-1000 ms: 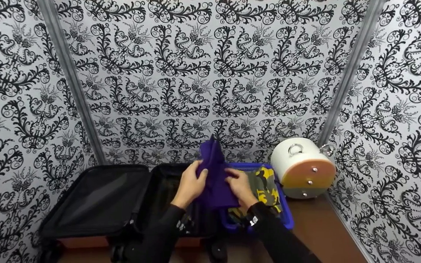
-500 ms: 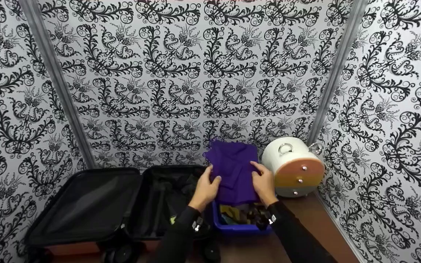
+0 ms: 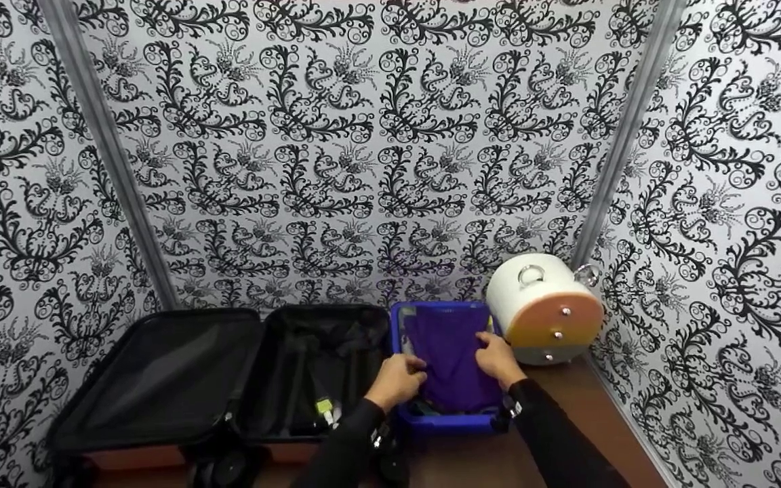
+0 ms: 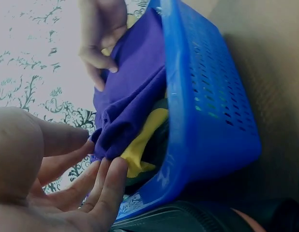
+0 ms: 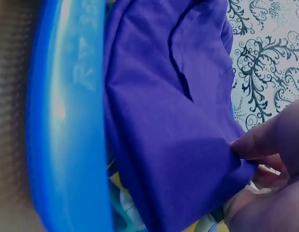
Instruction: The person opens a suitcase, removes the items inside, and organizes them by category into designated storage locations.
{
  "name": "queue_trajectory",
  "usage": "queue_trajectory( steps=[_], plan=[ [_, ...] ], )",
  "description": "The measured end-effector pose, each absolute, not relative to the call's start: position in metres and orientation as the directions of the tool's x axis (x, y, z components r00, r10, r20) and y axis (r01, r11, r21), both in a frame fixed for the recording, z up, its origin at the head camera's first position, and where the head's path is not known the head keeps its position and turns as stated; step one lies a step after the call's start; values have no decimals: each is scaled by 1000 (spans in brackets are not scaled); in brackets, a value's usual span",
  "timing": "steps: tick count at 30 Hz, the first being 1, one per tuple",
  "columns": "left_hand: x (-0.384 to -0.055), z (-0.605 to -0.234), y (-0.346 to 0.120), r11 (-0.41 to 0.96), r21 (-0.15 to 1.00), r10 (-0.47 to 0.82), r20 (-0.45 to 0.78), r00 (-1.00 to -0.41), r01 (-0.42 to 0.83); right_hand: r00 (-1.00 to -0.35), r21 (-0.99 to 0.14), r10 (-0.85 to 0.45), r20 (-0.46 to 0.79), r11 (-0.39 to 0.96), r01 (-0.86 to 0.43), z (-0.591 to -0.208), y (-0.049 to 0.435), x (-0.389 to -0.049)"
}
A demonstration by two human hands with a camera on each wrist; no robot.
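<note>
A folded purple cloth (image 3: 451,356) lies over other fabric inside the blue plastic basket (image 3: 441,425). My left hand (image 3: 398,381) is at the cloth's left side; in the left wrist view its thumb and fingers pinch a bunched edge. On the opposite side my right hand (image 3: 497,359) pinches the cloth's right edge between thumb and fingers, as the right wrist view shows close up. Yellow and dark camouflage fabric (image 4: 142,145) shows beneath the cloth, along the basket's wall.
An open black-lined suitcase (image 3: 160,379) lies left of the basket, with a small yellow-green and white item (image 3: 325,409) in its right half. A white round cabinet (image 3: 545,308) with a striped front stands behind right. Patterned walls enclose the brown surface (image 3: 567,407).
The purple cloth was held up and turned out flat, then moved right and lowered into the basket over the camouflage fabric. Both hands have come down with it.
</note>
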State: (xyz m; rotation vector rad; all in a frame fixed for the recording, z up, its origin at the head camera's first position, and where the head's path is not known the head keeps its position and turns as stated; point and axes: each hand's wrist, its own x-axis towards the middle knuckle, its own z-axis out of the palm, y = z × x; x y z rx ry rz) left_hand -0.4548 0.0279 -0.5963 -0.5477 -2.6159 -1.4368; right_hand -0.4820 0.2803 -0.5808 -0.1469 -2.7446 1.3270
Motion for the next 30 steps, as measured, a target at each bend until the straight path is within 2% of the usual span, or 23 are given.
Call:
queue_trajectory(
  steps=[3,5,7,10,13,15,18,24,27,30],
  plan=[
    [-475,-632,33,479,759,277,346,-897,441,-994,-795,109,19,605,51,-581,281,-489],
    [-482,-648,35,476,736,282,391,-876,482,-990,-753,114,78,658,16,-595,285,-500],
    [-475,-644,33,467,742,285,388,-876,481,-973,-664,126,192,747,-35,-613,290,-512],
    [-452,-614,20,471,743,287,381,-879,476,-940,-535,157,303,844,-32,-614,284,-510],
    [-434,-587,0,520,721,269,371,-889,458,-935,-501,138,328,864,-48,-589,269,-490],
    [-428,-581,-16,580,658,269,403,-875,481,-941,-491,81,329,866,-97,-568,260,-473],
    [-421,-580,-43,666,544,287,445,-849,510,-941,-447,-36,337,873,-193,-557,254,-459],
    [-401,-593,-85,769,420,345,363,-866,482,-924,-434,-117,364,856,-280,-573,252,-431],
    [-389,-602,-99,797,370,370,324,-871,477,-911,-389,-127,392,875,-289,-591,248,-415],
    [-378,-614,-111,803,321,392,348,-851,501,-891,-312,-135,433,905,-289,-607,241,-398]
  ],
)
